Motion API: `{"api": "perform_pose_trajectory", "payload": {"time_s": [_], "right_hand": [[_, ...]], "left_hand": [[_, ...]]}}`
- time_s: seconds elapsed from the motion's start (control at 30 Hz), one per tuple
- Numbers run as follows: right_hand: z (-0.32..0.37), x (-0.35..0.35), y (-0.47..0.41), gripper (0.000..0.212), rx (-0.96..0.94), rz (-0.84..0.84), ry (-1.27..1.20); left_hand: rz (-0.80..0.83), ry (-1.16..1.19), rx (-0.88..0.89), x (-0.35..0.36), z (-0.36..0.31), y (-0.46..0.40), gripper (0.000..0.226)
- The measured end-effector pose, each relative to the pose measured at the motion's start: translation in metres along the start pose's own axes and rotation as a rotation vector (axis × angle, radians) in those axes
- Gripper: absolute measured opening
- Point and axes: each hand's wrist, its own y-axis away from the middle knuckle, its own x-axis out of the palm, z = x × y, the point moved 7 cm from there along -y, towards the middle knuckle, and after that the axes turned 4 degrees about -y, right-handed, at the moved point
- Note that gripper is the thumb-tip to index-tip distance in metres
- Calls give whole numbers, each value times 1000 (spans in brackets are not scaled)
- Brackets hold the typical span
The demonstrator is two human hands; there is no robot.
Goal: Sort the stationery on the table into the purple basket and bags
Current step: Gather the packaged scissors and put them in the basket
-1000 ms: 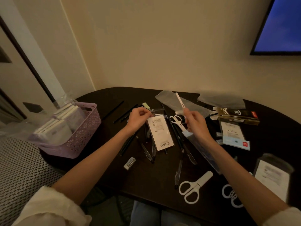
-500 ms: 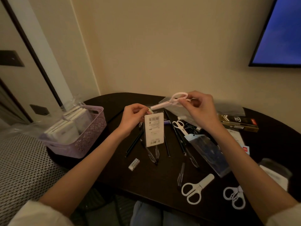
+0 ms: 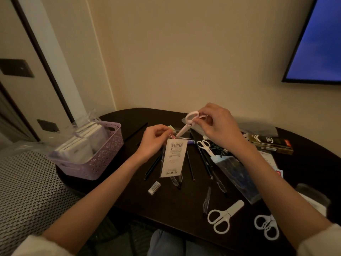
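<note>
Head view, the only one: my left hand (image 3: pixel 154 140) has a pinch grip on the top edge of a clear bag (image 3: pixel 172 159) w/ a white barcode label; the bag hangs down, its lower end over the pens on the counter (image 3: pixel 177 215). My right hand (image 3: pixel 216 124) has its grip closed on the handle loops of the pink scissors (image 3: pixel 186 124), sheathed tip angled down-left & right at the bag's mouth. Can't tell if the tip is inside yet.

Purple basket (image 3: pixel 92 156) sits at the counter's left end, already packed w/ white boxes. More stationery is loose on the counter: white scissors (image 3: pixel 224 216) near the front edge, another white pair (image 3: pixel 204 146) just under my right wrist, an eraser (image 3: pixel 154 188), dark pens scattered between.

Risks, my guess: the bag mouth is narrow & floppy, held on one side only, so the tip could catch the lip and fold it shut, or slide down the outside. Pushing hard may pull the bag out of my pinch & drop it onto the pens. The handle loops look wider than the blade part, so they may jam at the opening.
</note>
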Motion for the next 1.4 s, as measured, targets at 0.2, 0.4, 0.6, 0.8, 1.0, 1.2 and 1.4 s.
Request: {"api": "perform_pose_trajectory", "payload": {"time_s": [0.2,0.4,0.6,0.8,1.0,1.2,1.4], "right_hand": [[2,7,-5,18,22,122,43],[7,8,-9,16,9,164,24],[14,15,-4,18,5,149,43],[19,25,2,21,-3,173,57],[27,36,-3,19,-34,238,90],[24,58,-15,19,-34,333,148],[20,83,-12,23,-53,356,127]], "left_hand": [[53,-53,73,2,1,5,12],[80,-61,86,2,5,9,12],[51,-17,23,3,13,15,13],[2,65,-49,-1,22,18,14],[-10,160,-94,-3,20,20,13],[-13,316,-211,0,29,22,18],[-43,424,-252,-3,37,24,18]]}}
